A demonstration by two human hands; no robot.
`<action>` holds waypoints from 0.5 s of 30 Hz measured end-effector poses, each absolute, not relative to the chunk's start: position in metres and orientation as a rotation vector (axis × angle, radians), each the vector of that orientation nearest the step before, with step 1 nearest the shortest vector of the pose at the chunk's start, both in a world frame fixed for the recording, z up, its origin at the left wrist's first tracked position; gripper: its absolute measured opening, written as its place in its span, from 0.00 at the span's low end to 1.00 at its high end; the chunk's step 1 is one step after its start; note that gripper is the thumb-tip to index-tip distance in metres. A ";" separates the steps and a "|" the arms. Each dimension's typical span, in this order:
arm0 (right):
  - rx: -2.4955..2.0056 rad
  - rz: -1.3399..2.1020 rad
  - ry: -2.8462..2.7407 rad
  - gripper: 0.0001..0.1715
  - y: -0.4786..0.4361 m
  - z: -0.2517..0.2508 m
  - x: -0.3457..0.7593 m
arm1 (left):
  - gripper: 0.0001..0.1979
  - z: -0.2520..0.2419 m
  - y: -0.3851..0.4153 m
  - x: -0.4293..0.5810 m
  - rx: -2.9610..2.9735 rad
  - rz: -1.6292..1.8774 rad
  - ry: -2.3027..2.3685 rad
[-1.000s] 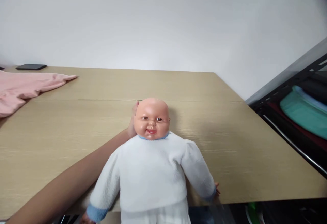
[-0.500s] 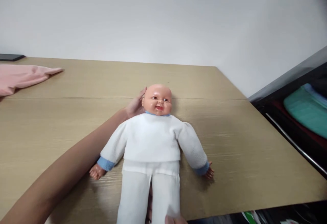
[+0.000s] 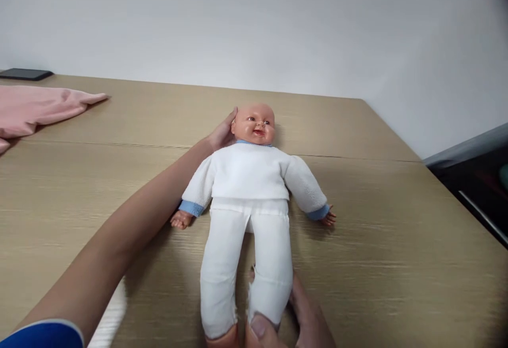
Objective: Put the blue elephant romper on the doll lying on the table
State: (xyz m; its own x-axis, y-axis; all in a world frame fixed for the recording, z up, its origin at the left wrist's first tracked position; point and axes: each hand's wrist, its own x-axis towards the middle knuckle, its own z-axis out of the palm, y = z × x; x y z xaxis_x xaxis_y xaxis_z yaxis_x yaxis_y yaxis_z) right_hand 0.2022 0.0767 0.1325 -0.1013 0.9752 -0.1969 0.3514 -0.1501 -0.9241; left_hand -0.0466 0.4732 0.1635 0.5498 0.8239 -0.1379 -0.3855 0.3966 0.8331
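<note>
Baby doll [image 3: 250,173] is face up over the middle of a wood-grain tabletop [image 3: 377,242], head toward the wall [image 3: 238,25]. Left hand [image 3: 223,132] is cupped against the side of its head, but the fingers are mostly tucked behind so I can't tell how curled they are. Right hand [image 3: 304,319] has the lower leg on the right side of the view clamped, thumb on top and fingers around it. Main obstacle is the left forearm [image 3: 146,210], slanting across and passing behind the doll's sleeve. Pink cloth [image 3: 43,107] sits off left, well apart, with a flat black slab [image 3: 26,74] just behind it. Over right there's a dark rack [image 3: 456,178] past the table edge, cut off by the frame.
</note>
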 end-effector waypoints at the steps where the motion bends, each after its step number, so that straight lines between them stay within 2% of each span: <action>1: -1.558 1.075 -1.605 0.43 0.081 0.133 0.209 | 0.46 0.163 0.477 -0.047 0.857 0.820 0.622; 3: -1.558 0.769 -1.750 0.51 0.089 0.134 0.217 | 0.47 0.162 0.481 -0.046 0.871 0.804 0.663; 6: -1.575 0.699 -1.722 0.59 0.094 0.136 0.217 | 0.46 0.163 0.482 -0.045 0.895 0.809 0.699; 8: -1.587 0.714 -1.674 0.58 0.094 0.135 0.212 | 0.45 0.165 0.482 -0.044 0.912 0.817 0.718; 15: -1.544 0.643 -1.731 0.45 0.102 0.146 0.206 | 0.43 0.166 0.487 -0.043 0.904 0.805 0.717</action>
State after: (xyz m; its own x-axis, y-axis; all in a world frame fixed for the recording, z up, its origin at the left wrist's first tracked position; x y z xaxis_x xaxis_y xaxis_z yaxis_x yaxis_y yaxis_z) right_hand 0.2061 0.1020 0.1460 -0.0250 0.9826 0.1839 0.6245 0.1590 -0.7647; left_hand -0.0433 0.4869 0.1659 0.5084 0.8388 -0.1950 -0.2907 0.3803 0.8780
